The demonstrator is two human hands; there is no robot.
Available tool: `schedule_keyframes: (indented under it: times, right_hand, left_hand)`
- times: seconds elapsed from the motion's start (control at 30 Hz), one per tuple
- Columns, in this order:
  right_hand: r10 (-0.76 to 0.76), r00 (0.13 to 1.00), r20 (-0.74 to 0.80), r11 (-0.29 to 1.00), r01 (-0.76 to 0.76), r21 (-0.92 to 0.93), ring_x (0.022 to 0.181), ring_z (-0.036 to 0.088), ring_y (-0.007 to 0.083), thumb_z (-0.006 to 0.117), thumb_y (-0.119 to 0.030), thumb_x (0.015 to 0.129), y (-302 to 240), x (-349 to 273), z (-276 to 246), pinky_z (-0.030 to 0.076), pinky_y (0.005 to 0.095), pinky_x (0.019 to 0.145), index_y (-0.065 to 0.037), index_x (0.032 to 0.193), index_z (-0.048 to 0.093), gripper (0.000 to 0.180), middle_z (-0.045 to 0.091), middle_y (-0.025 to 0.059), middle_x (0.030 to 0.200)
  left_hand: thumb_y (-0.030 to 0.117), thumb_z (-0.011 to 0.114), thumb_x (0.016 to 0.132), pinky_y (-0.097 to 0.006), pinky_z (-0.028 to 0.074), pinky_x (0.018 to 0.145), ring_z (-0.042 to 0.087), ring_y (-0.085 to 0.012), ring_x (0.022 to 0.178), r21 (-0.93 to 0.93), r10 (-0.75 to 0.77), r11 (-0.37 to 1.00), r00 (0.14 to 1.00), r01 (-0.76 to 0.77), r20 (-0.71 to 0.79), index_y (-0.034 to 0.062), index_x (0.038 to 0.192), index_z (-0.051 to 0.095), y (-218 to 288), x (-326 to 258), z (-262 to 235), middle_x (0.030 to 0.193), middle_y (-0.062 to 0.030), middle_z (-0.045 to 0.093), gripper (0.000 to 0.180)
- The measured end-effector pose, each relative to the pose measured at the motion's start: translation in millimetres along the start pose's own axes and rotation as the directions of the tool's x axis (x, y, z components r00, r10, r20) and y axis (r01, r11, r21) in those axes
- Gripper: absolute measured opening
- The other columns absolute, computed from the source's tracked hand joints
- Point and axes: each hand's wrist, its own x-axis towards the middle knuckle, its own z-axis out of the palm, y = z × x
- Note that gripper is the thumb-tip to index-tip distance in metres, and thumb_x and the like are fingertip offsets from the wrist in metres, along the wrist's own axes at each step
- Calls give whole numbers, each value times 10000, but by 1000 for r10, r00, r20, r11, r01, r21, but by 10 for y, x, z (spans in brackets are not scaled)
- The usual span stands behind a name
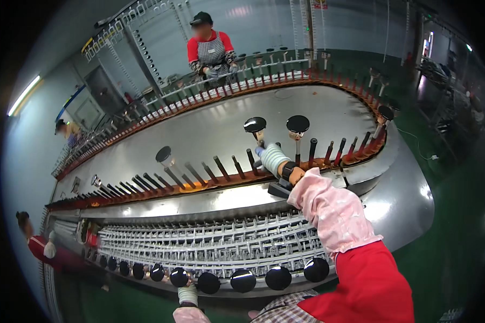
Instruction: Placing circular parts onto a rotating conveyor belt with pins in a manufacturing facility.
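Presently we list one black disc (pixel 255 125) over the metal tabletop (pixel 215 116), just above the right hand (pixel 273 157), closed round its near-upright stem (pixel 260 137); left hand (pixel 187 295), closure indeterminable, nearest a front-row disc (pixel 179 277).

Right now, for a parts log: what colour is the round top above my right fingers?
The round top is glossy black, clearest in the head view.

- A tube light (pixel 23 96) glows white beyond the left edge of the steel tabletop (pixel 210 126).
- Glare whitens the tabletop's near edge and rounded right corner.
- Glossy black discs (pixel 242 280) in front catch small highlights.
- Green floor (pixel 458 177) past the right edge looks dim.
- Rods (pixel 195 173) midway along the near edge look smeared.
- Fisheye distortion bows long edges; the rim fades black.
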Motion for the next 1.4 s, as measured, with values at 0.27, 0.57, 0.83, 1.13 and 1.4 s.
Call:
schedule_keyframes:
  times: [0.27, 0.57, 0.83, 1.13, 1.4]
  right_hand:
    - [-388, 918, 80, 875, 340, 344, 560, 587, 104, 621, -168, 872, -666, -1032, -564, 472, 232, 464, -17, 1003, 560, 209, 591, 24, 740]
    - [232, 972, 21, 932, -229, 280, 1076, 547, 198, 477, -191, 930, 926, -3175, -1938, 502, 382, 864, -20, 1172, 524, 300, 517, 116, 1233]
    - [-464, 878, -115, 658, 254, -709, 1015, 584, 288, 540, -112, 805, 1885, -3614, -1682, 472, 367, 877, -81, 1185, 541, 381, 602, 140, 1133]
    - [-147, 901, -409, 931, -14, -365, 638, 586, 265, 601, -138, 787, 1970, -3683, -1652, 488, 382, 624, -69, 998, 620, 222, 643, 123, 741]
    - [-135, 837, -531, 885, -140, -445, 756, 632, 278, 592, -387, 867, 1604, -3615, -1733, 488, 371, 737, -74, 1070, 630, 374, 671, 148, 840]
  left_hand:
    - [415, 454, 896, -469, 532, 699, 611, -285, 822, -459, -235, 808, 916, 369, 324, 105, 1060, 548, 197, 160, 562, 976, -114, 614, 363]
    - [475, 612, 685, -336, 430, 523, 511, -183, 640, -71, -156, 984, 984, 162, 86, 31, 867, 569, 173, 303, 930, 741, -90, 567, 482]
    - [353, 668, 808, -243, 303, 391, 428, -92, 456, -654, -408, 674, 911, 343, 58, 17, 933, 596, 1224, 97, 1375, 633, -21, 543, 365]
    - [207, 472, 933, -430, 448, 900, 524, -269, 981, -407, -283, 900, 920, 157, -272, -10, 1208, 456, 1444, -507, 1125, 1116, -139, 530, 352]
    - [210, 466, 934, -429, 453, 886, 525, -266, 969, -303, -130, 946, 991, 116, -27, -12, 1194, 460, 2573, -270, 2466, 1101, -143, 531, 341]
